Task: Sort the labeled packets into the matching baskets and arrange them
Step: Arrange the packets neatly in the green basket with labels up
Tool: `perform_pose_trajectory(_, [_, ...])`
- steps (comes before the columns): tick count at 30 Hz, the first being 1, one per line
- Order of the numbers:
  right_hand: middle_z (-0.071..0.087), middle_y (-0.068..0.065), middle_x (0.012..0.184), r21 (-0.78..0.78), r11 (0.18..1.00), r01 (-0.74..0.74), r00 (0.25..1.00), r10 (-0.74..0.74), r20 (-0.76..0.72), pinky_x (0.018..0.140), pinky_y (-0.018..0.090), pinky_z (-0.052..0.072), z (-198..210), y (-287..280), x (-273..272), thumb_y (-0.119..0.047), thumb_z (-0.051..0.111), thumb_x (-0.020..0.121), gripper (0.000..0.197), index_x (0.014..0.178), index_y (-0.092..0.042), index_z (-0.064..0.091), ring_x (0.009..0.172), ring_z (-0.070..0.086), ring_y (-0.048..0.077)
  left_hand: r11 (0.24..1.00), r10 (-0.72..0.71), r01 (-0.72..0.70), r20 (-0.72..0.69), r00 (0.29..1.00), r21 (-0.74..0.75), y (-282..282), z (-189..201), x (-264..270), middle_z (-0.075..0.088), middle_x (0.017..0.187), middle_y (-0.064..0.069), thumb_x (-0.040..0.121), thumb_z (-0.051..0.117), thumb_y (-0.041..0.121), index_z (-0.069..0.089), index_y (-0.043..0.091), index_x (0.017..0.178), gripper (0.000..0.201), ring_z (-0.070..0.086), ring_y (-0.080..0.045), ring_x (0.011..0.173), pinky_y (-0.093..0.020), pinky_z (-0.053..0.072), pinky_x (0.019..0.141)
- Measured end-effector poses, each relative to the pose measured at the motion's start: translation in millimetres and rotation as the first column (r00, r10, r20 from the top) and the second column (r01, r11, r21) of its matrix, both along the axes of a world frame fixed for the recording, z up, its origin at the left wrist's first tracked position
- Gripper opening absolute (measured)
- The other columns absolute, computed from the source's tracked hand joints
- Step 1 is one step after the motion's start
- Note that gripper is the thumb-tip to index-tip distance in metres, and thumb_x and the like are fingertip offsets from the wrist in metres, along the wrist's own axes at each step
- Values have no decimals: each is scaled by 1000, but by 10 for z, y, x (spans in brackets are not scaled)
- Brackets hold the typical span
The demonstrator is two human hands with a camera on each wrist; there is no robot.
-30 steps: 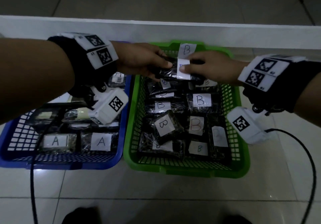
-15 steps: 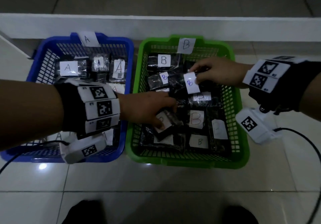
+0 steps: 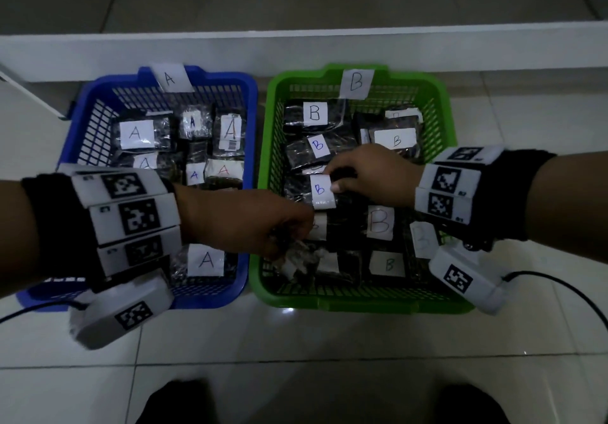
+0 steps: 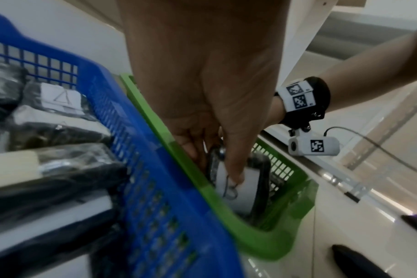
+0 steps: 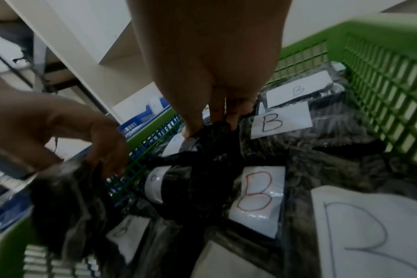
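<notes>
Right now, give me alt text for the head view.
Both hands work inside a green basket tagged B: the left hand grips a dark packet near its front-left corner, and the right hand pinches a B packet mid-basket. Beside it on the left, a blue basket tagged A holds A packets, on a tiled floor.
</notes>
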State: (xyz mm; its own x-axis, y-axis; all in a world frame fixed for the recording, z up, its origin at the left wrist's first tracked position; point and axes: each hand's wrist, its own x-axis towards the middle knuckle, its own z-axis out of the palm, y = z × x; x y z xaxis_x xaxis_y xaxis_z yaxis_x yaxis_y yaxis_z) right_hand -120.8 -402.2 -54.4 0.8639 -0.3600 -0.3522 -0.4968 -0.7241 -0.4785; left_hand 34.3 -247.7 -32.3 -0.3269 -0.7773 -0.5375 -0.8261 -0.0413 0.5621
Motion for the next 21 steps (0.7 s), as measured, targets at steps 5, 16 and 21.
perform_pose_trajectory(5, [56, 9, 120, -302, 946, -114, 993, 100, -60, 88, 37, 42, -49, 112, -22, -33, 53, 93, 34, 124, -20, 59, 111, 53, 28, 993, 47, -47, 2, 999, -104, 9, 76, 48, 54, 96, 6, 81, 71, 23, 51, 17, 101, 28, 51, -8, 85, -18, 42, 68])
perform_pose_trajectory(16, [65, 1, 88, 101, 966, 239, 949, -255, 187, 67, 23, 41, -8, 97, -27, -20, 56, 91, 13, 94, -11, 65, 81, 60, 17, 953, 287, -293, -79, 955, -72, -244, 124, 104, 62, 91, 11, 80, 71, 31, 52, 27, 99, 28, 58, 1, 80, -10, 43, 62])
perform_pose_trajectory(21, [66, 13, 102, 722, 589, 362, 906, -406, -123, 72, 38, 51, 317, -109, -7, -40, 52, 91, 34, 110, -12, 59, 84, 63, 26, 827, 545, -561, -228, 807, -10, -484, 107, 87, 67, 94, 2, 81, 69, 33, 58, 17, 103, 29, 62, -8, 80, -17, 49, 70])
